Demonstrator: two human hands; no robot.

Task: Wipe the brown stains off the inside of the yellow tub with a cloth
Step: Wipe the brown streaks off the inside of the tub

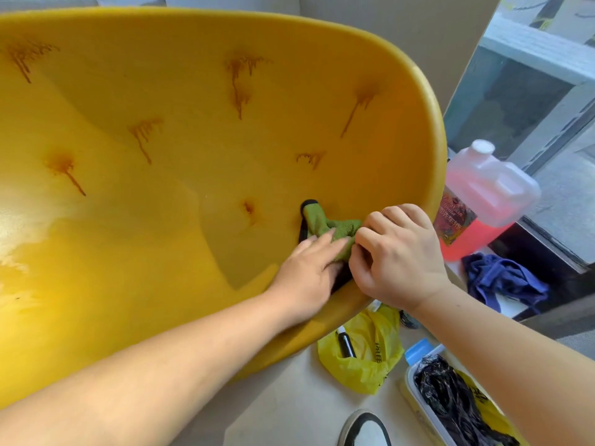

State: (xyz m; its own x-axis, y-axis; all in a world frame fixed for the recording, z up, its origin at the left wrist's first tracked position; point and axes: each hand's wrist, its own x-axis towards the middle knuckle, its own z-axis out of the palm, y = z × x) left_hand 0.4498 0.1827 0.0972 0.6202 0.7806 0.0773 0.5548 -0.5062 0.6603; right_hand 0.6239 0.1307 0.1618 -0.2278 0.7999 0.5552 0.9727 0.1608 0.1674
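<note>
Tub (96,284): yellow, fills most of the view, inner wall facing the camera. Stains (240,82): brown drip marks scattered over the inside, about eight visible, all apart from the cloth; nearest one is a small spot just left of it.

Left hand (309,272): reaches over the near rim, fingers flat and together, pressing on the lower part of the cloth. Right hand (397,252): curled, fingers pinching the right end of the cloth, wrist over the rim.

Jug (483,201): clear, pink liquid inside, white cap, standing right of the tub just beside the rim. Blue rag (502,281) bunched below the jug. Yellow bag (367,352) on the floor under the rim, a dark bottle lying on it.

Cloth (325,226): green with black edging, crumpled, against the inner wall near the right rim, between both hands.
</note>
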